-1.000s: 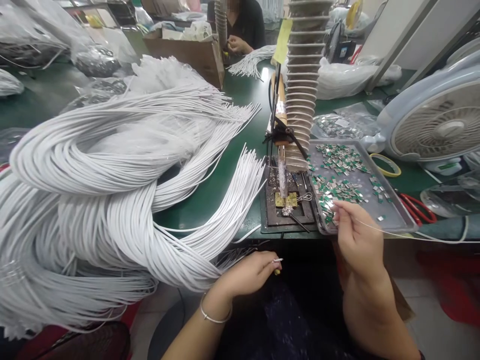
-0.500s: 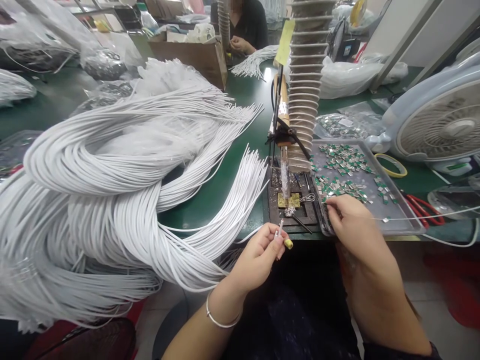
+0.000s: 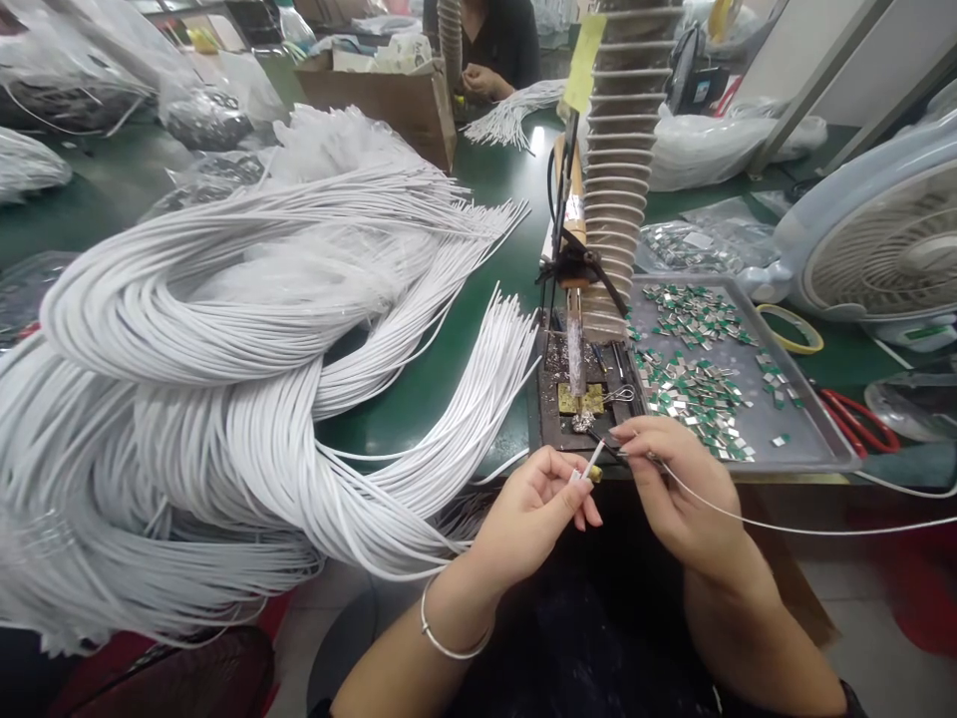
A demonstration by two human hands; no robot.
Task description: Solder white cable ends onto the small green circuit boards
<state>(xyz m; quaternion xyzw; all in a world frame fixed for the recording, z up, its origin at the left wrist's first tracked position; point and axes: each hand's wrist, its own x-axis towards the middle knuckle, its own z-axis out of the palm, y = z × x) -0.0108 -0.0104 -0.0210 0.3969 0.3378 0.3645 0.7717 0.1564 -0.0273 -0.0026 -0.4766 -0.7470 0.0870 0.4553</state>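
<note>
My left hand [image 3: 544, 499] is closed in a pinch at the front of the table, with the short end of a white cable [image 3: 593, 461] sticking up from its fingers. Beside that end is a small pale piece I cannot make out, and a yellow bit [image 3: 596, 476] shows at the fingertips. Close by on the right, my right hand [image 3: 677, 479] is also pinched. A thin white wire [image 3: 755, 521] runs from its fingers off to the right. Just beyond both hands, a soldering iron [image 3: 575, 344] points down in its stand over a blob of solder [image 3: 582, 423].
A grey tray [image 3: 811, 444] holds many small green-and-silver connectors. Big bundles of white cable [image 3: 186, 339] cover the left side. A ribbed hose [image 3: 617, 179] hangs behind the iron. Right are red-handled pliers [image 3: 859, 424], a tape roll [image 3: 789, 329] and a fan [image 3: 889, 229]. A co-worker [image 3: 485, 60] sits opposite.
My right hand has moved left from the tray's near corner to beside my left hand, and the thin wire now sags lower. My left hand still pinches the cable end, now tilted further right.
</note>
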